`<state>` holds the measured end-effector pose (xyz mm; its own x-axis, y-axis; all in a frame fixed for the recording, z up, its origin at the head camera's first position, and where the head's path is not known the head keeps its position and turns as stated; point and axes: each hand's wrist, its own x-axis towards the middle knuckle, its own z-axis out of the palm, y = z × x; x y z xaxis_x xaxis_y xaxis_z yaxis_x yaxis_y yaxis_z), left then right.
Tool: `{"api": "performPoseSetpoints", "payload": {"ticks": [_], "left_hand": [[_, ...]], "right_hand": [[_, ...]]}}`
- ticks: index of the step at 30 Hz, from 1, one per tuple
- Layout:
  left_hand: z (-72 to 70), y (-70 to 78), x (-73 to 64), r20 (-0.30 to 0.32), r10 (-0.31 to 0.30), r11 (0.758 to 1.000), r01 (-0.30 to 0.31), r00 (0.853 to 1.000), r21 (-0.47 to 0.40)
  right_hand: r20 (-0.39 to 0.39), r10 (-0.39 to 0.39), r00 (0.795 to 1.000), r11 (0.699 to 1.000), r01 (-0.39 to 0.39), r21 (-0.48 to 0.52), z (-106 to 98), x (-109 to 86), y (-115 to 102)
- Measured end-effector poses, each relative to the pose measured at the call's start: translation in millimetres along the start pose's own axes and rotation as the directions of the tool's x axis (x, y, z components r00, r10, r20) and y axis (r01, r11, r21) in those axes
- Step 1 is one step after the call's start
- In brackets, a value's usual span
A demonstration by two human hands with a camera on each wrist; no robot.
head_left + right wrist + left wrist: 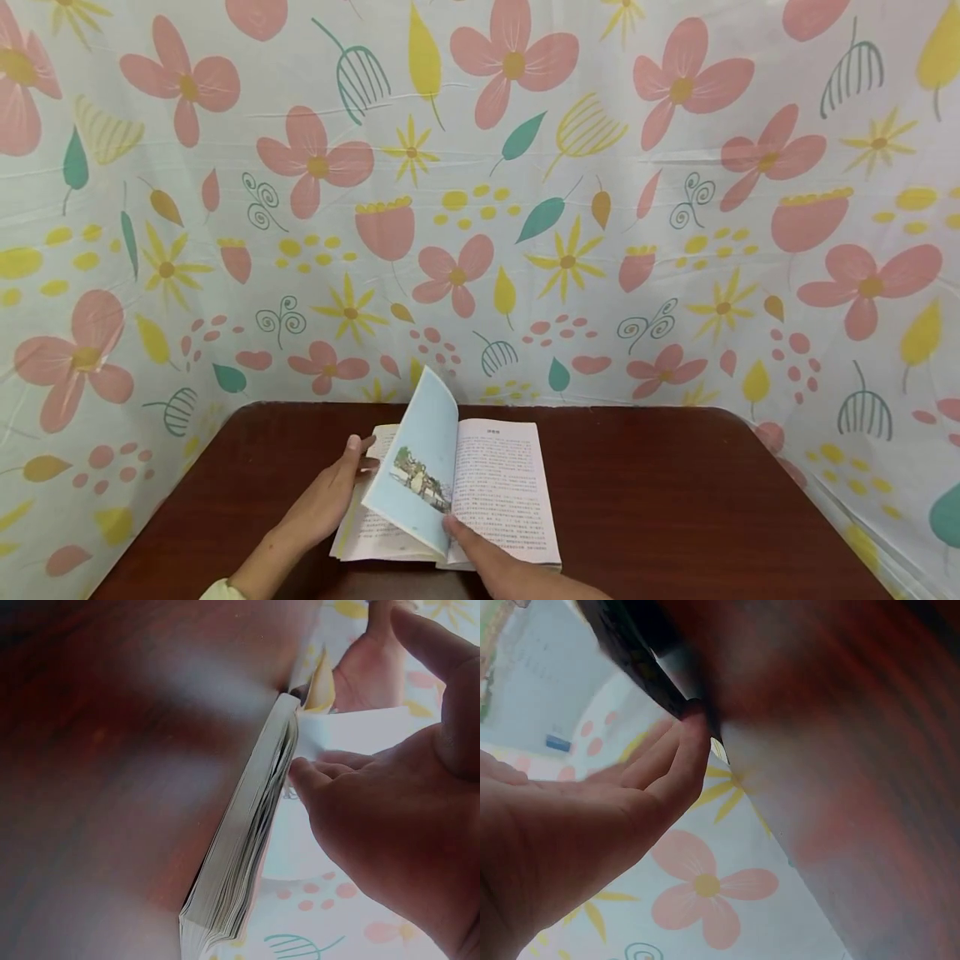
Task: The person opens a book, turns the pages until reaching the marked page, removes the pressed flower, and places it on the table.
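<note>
Book [504, 483]: spread on the surface [660, 500], 6 o'clock in head view.
Illustrated page [422, 442]: lifted, tilted toward 9 o'clock.
Left hand [321, 504]: at the book's 9 o'clock edge, fingers extended, grip loose.
Right hand [502, 562]: at its 5 o'clock, fingertips [304, 771] against pages, grip loose.

Pale-blue page [427, 425], reddish-brown tabletop [660, 500]
</note>
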<state>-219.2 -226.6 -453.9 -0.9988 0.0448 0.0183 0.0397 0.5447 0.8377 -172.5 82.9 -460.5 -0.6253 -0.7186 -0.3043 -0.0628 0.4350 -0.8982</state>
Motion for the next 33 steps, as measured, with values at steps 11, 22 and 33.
{"api": "performPoseSetpoints", "payload": {"ticks": [11, 22, 33], "left_hand": [[0.3, 0.8, -1.7, 0.038, 0.061, 0.975, -0.068, 0.997, 0.21], [6.6, -7.4, -7.9, 0.188, 0.239, 0.88, -0.294, 0.953, 0.372], [3.9, -8.5, -9.8, 0.283, 0.235, 0.864, -0.333, 0.93, 0.377]], "right_hand": [[0.097, -0.316, 0.944, 0.817, 0.323, -0.477, -4, -10.8, 5], [0.067, -0.316, 0.946, 0.776, 0.298, -0.556, -17, -14.8, 6], [-0.001, -0.316, 0.949, 0.741, 0.247, -0.625, -38, -15.8, 13]]}}
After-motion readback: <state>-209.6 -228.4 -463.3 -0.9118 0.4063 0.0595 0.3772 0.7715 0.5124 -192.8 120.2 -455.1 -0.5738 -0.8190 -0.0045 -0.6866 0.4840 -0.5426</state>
